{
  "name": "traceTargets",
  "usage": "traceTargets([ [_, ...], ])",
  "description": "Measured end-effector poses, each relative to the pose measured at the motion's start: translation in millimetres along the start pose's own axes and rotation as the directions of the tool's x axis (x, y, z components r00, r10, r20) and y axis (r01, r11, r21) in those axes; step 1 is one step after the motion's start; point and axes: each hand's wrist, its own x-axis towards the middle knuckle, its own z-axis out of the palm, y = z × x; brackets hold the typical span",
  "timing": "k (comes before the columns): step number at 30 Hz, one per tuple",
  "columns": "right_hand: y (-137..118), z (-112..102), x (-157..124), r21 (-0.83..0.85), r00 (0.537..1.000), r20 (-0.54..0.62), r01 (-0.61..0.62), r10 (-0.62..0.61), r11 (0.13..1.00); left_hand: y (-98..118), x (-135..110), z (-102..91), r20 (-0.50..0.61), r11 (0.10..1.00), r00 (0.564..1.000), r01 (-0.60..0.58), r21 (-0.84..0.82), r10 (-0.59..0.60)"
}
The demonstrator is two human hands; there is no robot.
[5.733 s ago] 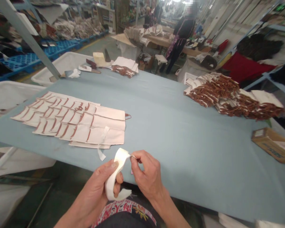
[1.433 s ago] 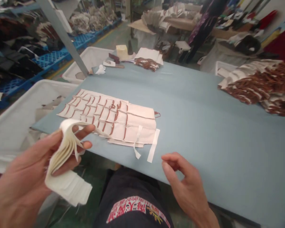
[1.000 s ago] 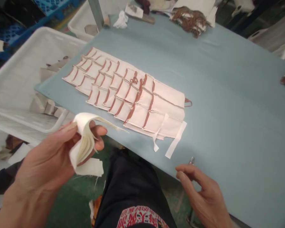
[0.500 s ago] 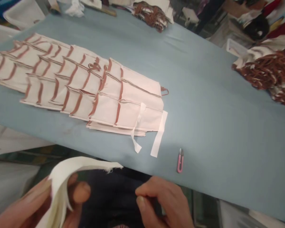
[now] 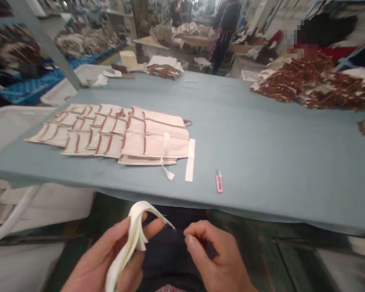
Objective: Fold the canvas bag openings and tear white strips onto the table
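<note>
Right now the bundle of white strips is sitting inside my left hand, my thumb pressing one side and my fingers wrapping the other. Its top strip is arching over my index finger, the frayed tip pointing toward my right hand and ending just short of it. There, thumb and index fingertip are staying narrow, nearly meeting; I can't tell whether they're pinching a thread. Beyond them, pink snips are lying on the table. Further left, a flat strip is resting beside the overlapping cloth pieces, and a twisted strip is lying across them.
</note>
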Motion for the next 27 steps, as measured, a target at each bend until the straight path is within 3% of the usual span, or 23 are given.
traceTargets([
  [5,-16,4,-25,0.039,0.967,-0.054,0.252,-0.250,0.967,-11,-42,25.6,0.051,0.998,0.998,-0.036,0.051,0.033],
  [9,-32,10,-37,-0.009,0.887,-0.162,0.437,-0.432,0.899,-31,-66,20.5,0.133,0.998,0.990,-0.049,0.033,0.044],
  [12,-41,8,-44,-0.024,0.839,-0.118,0.533,-0.531,0.846,-44,-73,9.6,0.205,0.999,0.978,-0.036,-0.021,0.040],
  [15,-46,9,-50,-0.071,0.811,-0.119,0.568,-0.572,0.820,-51,-71,-3.6,0.215,0.995,0.976,-0.010,-0.100,0.031],
  [19,-50,14,-54,-0.124,0.809,-0.130,0.561,-0.573,0.819,-53,-69,-15.4,0.181,0.990,0.982,-0.034,-0.135,0.058],
  [23,-52,20,-56,-0.208,0.802,-0.107,0.560,-0.587,0.802,-51,-77,-11.9,0.170,0.995,0.984,-0.047,-0.092,0.062],
  [27,-51,25,-55,-0.197,0.828,-0.094,0.529,-0.553,0.826,-49,-78,-6.7,0.146,0.998,0.988,-0.052,-0.038,0.057],
])
